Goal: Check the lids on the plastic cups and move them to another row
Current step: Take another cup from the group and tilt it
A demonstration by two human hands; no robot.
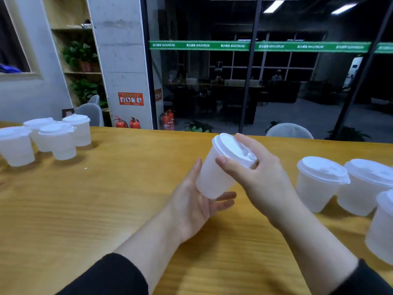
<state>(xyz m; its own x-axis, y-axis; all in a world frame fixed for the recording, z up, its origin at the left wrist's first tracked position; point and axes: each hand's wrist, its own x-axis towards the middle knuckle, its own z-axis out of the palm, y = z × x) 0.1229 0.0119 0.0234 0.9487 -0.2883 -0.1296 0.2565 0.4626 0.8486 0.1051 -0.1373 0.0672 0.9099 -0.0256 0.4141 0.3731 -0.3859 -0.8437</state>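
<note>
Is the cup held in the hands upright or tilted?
Tilted. The held cup leans with its lid toward the upper right, its base against the left hand.

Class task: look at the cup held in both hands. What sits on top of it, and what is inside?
A white lid covers the held cup, gripped at the rim by the right hand. The left hand supports the base. The lid and cloudy wall hide the inside.
</note>
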